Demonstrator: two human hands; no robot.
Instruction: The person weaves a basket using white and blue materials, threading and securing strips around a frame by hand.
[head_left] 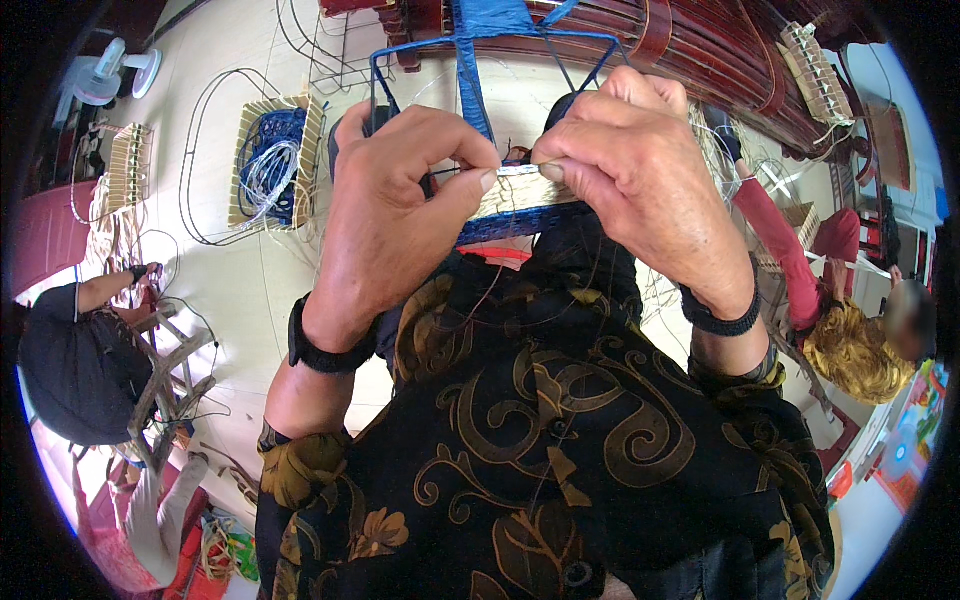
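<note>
Left hand (400, 210) and right hand (630, 170) pinch one pale strip (520, 171) above blue frame (480, 60).

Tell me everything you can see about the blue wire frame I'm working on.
The blue wire frame looks like thin metal rod wrapped in blue, with angled bars and a central upright. A pale woven band crosses its lower part. It stands in front of the lap. The left hand and right hand pinch a thin pale strip against it.
</note>
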